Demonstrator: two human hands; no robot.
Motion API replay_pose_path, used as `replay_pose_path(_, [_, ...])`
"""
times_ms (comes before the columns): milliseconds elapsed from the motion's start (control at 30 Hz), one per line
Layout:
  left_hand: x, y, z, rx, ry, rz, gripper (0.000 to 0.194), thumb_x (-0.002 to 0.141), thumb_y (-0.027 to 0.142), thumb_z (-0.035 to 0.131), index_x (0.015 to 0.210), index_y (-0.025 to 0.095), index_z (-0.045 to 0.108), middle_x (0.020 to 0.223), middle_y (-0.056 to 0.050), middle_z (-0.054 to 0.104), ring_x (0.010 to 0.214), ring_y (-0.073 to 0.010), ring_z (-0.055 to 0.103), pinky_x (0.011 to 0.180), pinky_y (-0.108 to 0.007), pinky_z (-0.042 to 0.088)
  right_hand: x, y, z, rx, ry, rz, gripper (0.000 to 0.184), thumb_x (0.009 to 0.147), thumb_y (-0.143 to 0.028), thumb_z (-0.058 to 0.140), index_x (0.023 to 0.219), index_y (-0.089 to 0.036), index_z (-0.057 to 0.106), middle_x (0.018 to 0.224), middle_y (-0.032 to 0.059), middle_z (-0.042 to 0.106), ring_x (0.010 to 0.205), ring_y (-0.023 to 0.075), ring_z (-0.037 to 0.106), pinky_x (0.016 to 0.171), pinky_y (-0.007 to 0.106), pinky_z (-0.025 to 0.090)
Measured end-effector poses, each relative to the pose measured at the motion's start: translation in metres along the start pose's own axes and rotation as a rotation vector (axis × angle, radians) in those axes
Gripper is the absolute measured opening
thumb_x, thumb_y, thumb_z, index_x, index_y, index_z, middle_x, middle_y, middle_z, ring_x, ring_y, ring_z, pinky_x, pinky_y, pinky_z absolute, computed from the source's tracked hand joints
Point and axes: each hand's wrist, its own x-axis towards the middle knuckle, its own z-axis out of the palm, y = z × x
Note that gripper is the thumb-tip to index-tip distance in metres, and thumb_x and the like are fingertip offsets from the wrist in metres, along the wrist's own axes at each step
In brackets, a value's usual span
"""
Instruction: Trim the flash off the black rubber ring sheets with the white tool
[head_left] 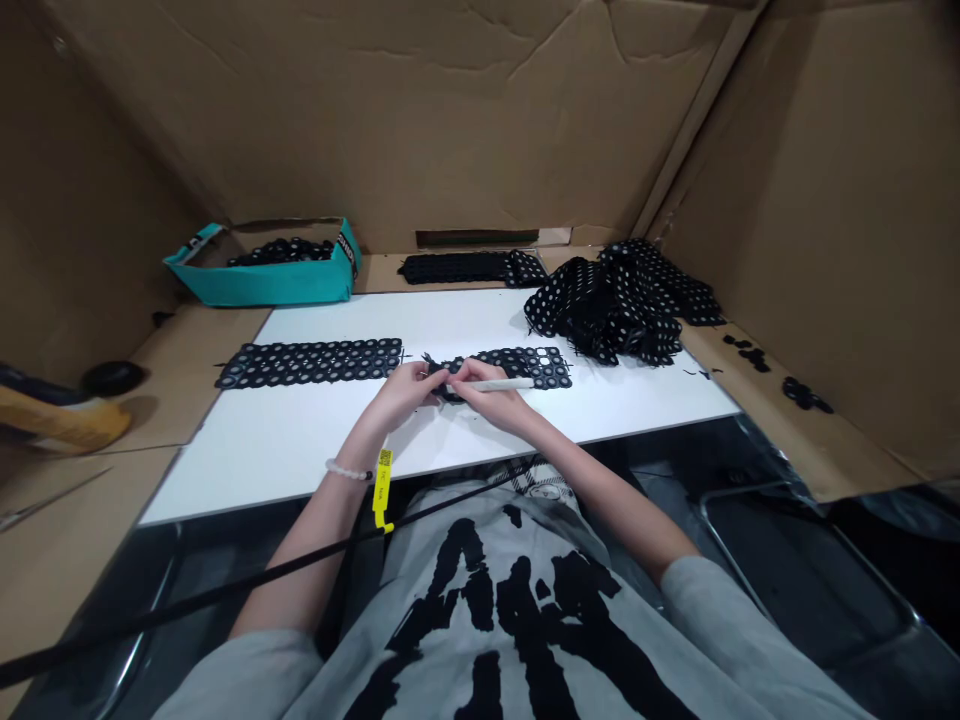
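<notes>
In the middle of the white board [277, 455], my left hand [405, 395] pinches the near end of a black strip of joined rings [553, 375]. My right hand [491, 398] is closed on a slim white pen-like tool [514, 384], its tip at the same end of the strip, close to my left fingers. That end looks bunched up, and my fingers partly cover it. The strip's other end lies flat to the right. Left of my hands, a second black ring strip [315, 363] lies flat on the board.
A teal box [277, 285] with black ring pieces stands at the back left. Folded black strips [457, 267] lie behind the board. A heap of black dotted material [615, 300] covers the back right; loose black discs [802, 393] lie further right. Cardboard walls [450, 120] surround the table.
</notes>
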Motion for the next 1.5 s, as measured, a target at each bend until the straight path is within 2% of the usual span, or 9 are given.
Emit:
replay_pose_path(100, [-0.014,-0.013,0.003,-0.142,0.067,-0.003,0.025,0.079,0.034,0.073,0.087,0.015,0.059,0.064,0.000,0.061,0.057,-0.0163,0.065,0.054,-0.024,0.047,-0.011,-0.001,0.002,0.137,0.046,0.040,0.017,0.086,-0.036,0.060,0.078,-0.021,0.060,0.089,0.0016,0.072,0.082,0.0168,0.065,0.076,0.029,0.048])
replay_pose_path(233, [-0.031,-0.018,0.003,-0.265,0.152,-0.029,0.036,0.079,0.030,0.075,0.106,0.013,0.058,0.066,0.001,0.063,0.055,-0.0140,0.063,0.054,-0.023,0.047,-0.012,0.008,0.007,0.228,0.160,0.160,0.016,0.082,-0.036,0.062,0.076,-0.021,0.062,0.090,0.0030,0.074,0.082,0.0179,0.068,0.076,0.031,0.051])
replay_pose_path(467, [-0.030,-0.014,0.009,-0.044,0.056,-0.006,0.031,0.071,0.041,0.078,0.075,0.014,0.062,0.058,-0.004,0.064,0.049,-0.0149,0.057,0.047,-0.025,0.042,-0.008,0.006,0.015,0.123,0.182,0.200,0.014,0.080,-0.032,0.061,0.071,-0.021,0.060,0.070,-0.0022,0.065,0.069,0.0152,0.061,0.066,0.027,0.047])
replay_pose_path(633, [-0.030,-0.008,0.008,0.176,0.075,-0.019,0.029,0.067,0.039,0.078,0.062,0.018,0.058,0.050,-0.002,0.059,0.045,-0.0146,0.051,0.043,-0.025,0.032,-0.011,0.006,0.013,0.267,0.243,0.248,0.013,0.079,-0.031,0.060,0.070,-0.022,0.055,0.073,-0.0014,0.067,0.072,0.0169,0.067,0.066,0.028,0.052])
replay_pose_path(733, [-0.030,-0.006,0.004,0.104,0.089,-0.066,0.022,0.064,0.031,0.074,0.062,0.018,0.057,0.051,0.000,0.057,0.047,-0.0137,0.050,0.045,-0.025,0.033,-0.009,0.004,0.009,0.321,0.279,0.284,0.013,0.079,-0.030,0.060,0.070,-0.022,0.054,0.074,-0.0009,0.068,0.074,0.0178,0.069,0.065,0.029,0.054])
replay_pose_path(967, [-0.039,-0.008,-0.004,-0.220,0.051,-0.104,0.022,0.061,0.030,0.066,0.076,0.015,0.060,0.068,0.000,0.062,0.062,-0.0141,0.056,0.057,-0.024,0.040,0.000,-0.001,0.016,0.334,0.108,0.284,0.012,0.078,-0.029,0.062,0.068,-0.021,0.059,0.082,0.0017,0.073,0.077,0.0171,0.069,0.074,0.031,0.056])
replay_pose_path(1267, [-0.042,-0.016,-0.010,-0.226,-0.008,-0.009,0.031,0.069,0.039,0.076,0.082,0.016,0.060,0.069,0.000,0.062,0.061,-0.0132,0.055,0.056,-0.024,0.041,-0.007,0.000,0.018,0.285,0.091,0.179,0.011,0.077,-0.028,0.062,0.069,-0.021,0.063,0.091,0.0034,0.075,0.087,0.0181,0.068,0.082,0.031,0.052])
replay_pose_path(1400, [-0.044,-0.016,-0.012,-0.251,-0.089,0.000,0.041,0.066,0.034,0.083,0.097,0.015,0.065,0.091,-0.007,0.072,0.078,-0.0177,0.065,0.069,-0.028,0.052,-0.010,0.000,0.019,0.217,0.078,0.190,0.011,0.078,-0.028,0.061,0.070,-0.021,0.064,0.089,0.0027,0.075,0.085,0.0178,0.068,0.083,0.031,0.051])
replay_pose_path(1500, [-0.045,-0.015,-0.012,-0.240,-0.087,0.006,0.046,0.064,0.034,0.084,0.101,0.015,0.065,0.099,-0.009,0.073,0.085,-0.0203,0.066,0.072,-0.030,0.054,-0.010,0.000,0.019,0.220,0.071,0.191,0.011,0.078,-0.027,0.060,0.069,-0.021,0.064,0.090,0.0027,0.075,0.086,0.0179,0.068,0.082,0.031,0.051])
